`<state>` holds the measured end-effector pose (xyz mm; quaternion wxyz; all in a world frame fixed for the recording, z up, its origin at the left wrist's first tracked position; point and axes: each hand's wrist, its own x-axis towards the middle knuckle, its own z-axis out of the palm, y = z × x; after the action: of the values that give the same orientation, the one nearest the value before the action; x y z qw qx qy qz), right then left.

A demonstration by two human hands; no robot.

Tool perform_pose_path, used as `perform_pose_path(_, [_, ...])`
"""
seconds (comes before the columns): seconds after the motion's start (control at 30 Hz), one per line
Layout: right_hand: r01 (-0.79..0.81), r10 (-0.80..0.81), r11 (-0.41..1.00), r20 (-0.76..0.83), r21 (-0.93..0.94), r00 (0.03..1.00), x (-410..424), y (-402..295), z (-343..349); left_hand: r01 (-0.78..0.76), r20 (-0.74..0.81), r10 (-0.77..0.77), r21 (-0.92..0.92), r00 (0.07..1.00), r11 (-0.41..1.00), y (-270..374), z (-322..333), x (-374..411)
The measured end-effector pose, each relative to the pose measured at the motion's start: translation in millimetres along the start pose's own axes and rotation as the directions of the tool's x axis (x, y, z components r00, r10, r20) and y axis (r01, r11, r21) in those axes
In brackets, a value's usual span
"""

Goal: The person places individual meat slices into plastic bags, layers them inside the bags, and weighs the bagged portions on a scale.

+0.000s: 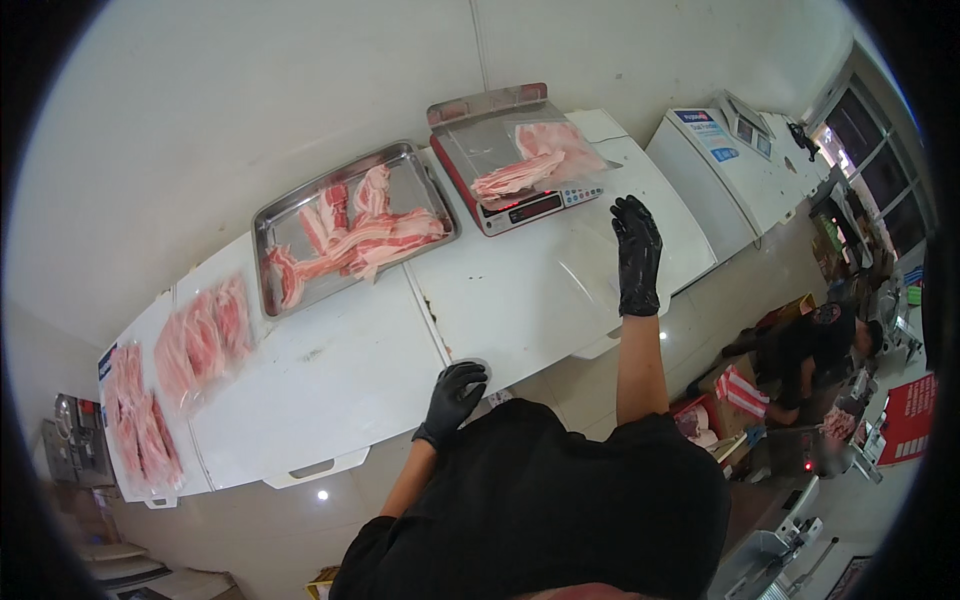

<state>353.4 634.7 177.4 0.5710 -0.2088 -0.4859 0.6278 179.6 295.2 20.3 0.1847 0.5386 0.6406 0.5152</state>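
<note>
Both my hands wear black gloves. My left hand (454, 401) rests with bent fingers at the front edge of the white chest freezer tops (495, 322) and holds nothing. My right hand (638, 255) lies over the right part of the surface, just below a digital scale (525, 212), with nothing visible in it. On the scale's metal pan are sliced raw meat (517, 176) and a clear plastic bag with more slices (562, 154), partly overlapping. Left of the scale, a stainless steel tray (300, 217) holds strips of raw, fatty meat (390, 236).
Bagged meat slices (202, 341) and further bagged meat (141, 420) lie at the left. Another white freezer (712, 165) stands at the right, with a second scale (744, 127) on it. A co-worker (817, 337) bends over at the far right, near boxes and equipment.
</note>
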Motion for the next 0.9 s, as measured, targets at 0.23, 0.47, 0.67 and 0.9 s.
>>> perform_pose_path(0.23, [0.048, -0.036, 0.975, 0.057, -0.215, 0.998, 43.6, -33.6, -42.5, 0.197, -0.047, -0.201, -0.076, 0.979, 0.977, 27.1, 7.4, 27.9])
perform_pose_path(0.47, [0.207, -0.253, 0.394, 0.111, -0.895, 0.961, 157.3, 33.7, -125.1, 0.151, -0.094, -0.156, -0.056, 0.983, 0.987, 46.1, 52.7, 61.4])
perform_pose_path(0.67, [-0.333, 0.593, 0.459, 0.005, -0.824, 0.806, 184.6, 37.8, -95.6, 0.187, -0.107, -0.196, -0.094, 0.975, 0.978, 51.1, 84.9, 54.6])
perform_pose_path(0.9, [-0.429, 0.547, 0.815, 0.275, -0.389, 0.791, 199.6, 69.2, -102.0, 0.283, -0.126, -0.302, -0.153, 0.945, 0.947, 45.1, 91.8, 47.8])
